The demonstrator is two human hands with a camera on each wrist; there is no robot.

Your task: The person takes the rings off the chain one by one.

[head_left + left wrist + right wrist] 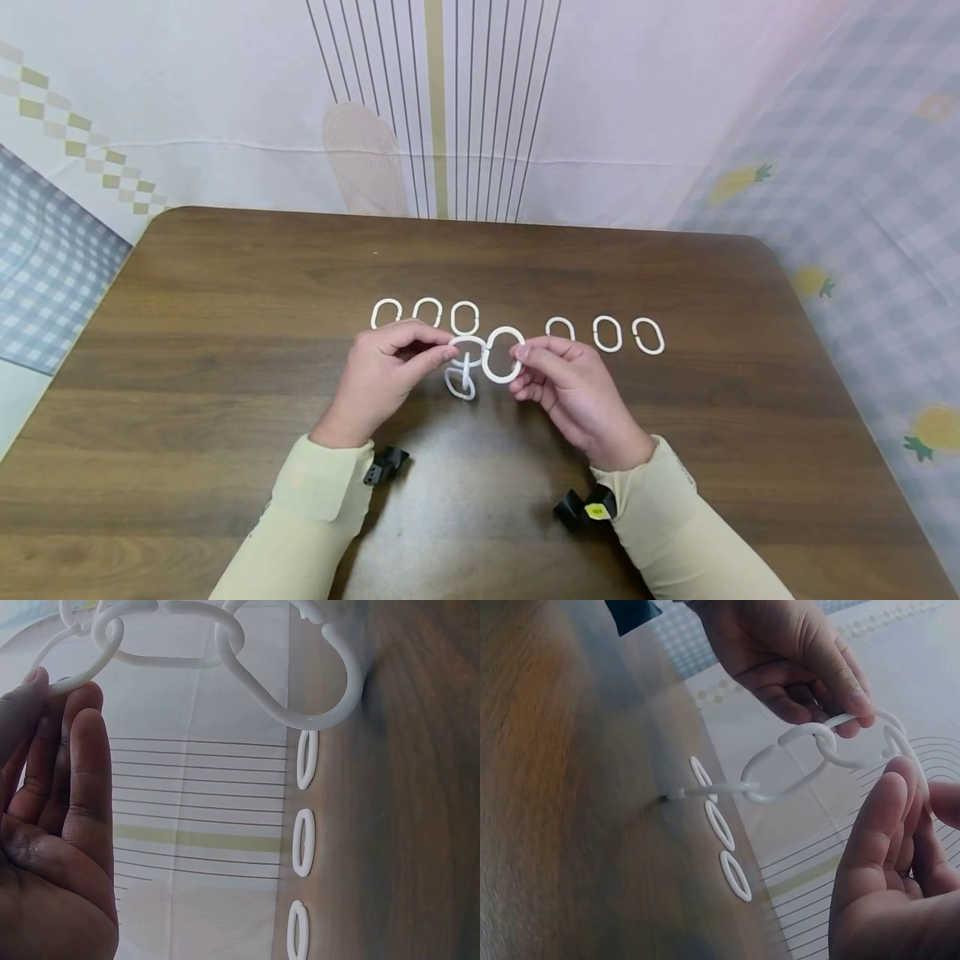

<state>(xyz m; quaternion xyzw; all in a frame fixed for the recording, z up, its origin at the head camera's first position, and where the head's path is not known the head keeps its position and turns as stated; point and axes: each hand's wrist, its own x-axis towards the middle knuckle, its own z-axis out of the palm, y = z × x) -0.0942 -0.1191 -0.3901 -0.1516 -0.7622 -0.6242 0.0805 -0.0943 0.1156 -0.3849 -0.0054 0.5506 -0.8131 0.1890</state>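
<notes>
My left hand (382, 367) pinches a white oval plastic link (468, 337) between thumb and fingers. Hooked through that link, a second link (165, 661) hangs down, and a third link (360, 675) hangs from the second, low over the table. On the other side, my right hand (577, 392) holds a separate-looking white link (504, 382) upright between thumb and fingers. Its left side meets the edge of the link in my left hand; whether the two are hooked together I cannot tell. Fingers partly cover both held links.
Beyond my hands on the brown wooden table (225, 333) lie loose white links in two groups, three at the left, including one link (477, 321), and three at the right, including another link (649, 352). A patterned curtain (600, 125) hangs behind the table.
</notes>
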